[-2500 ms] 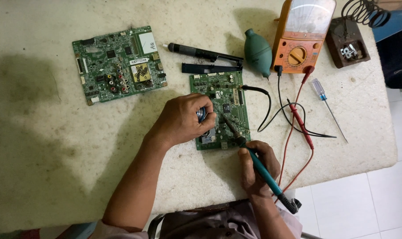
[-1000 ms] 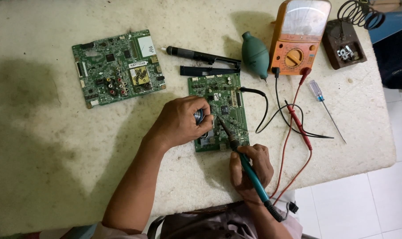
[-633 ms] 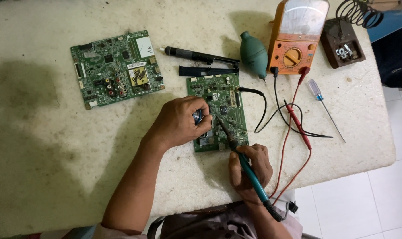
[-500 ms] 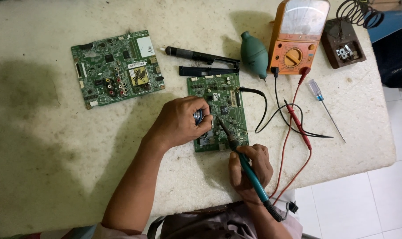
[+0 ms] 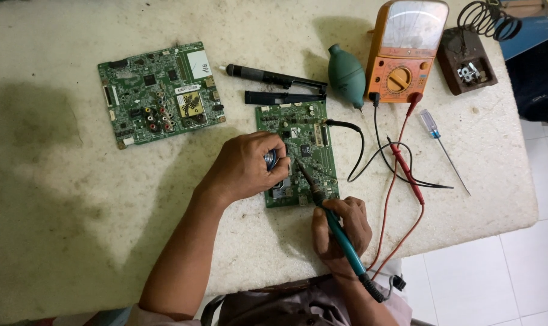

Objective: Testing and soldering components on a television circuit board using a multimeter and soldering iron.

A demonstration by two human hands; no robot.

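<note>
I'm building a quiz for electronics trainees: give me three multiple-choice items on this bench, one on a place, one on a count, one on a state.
1. Where does the green blower bulb lie?
A. beside the orange multimeter
B. on the floor
C. on the larger circuit board

2. How many circuit boards are on the table?
A. one
B. two
C. four

3. What does the right hand hold?
A. nothing
B. a screwdriver
C. a soldering iron

Key: 1 A, the bulb sits just left of the meter. 2 B, the larger board plus a smaller circuit board under the left hand. 3 C, fingers wrap its teal handle, tip on the board.

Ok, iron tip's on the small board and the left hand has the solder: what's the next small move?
Probably feed the solder spool end to the soldering iron tip: the right hand has it on the small circuit board, the left hand beside it.
</note>
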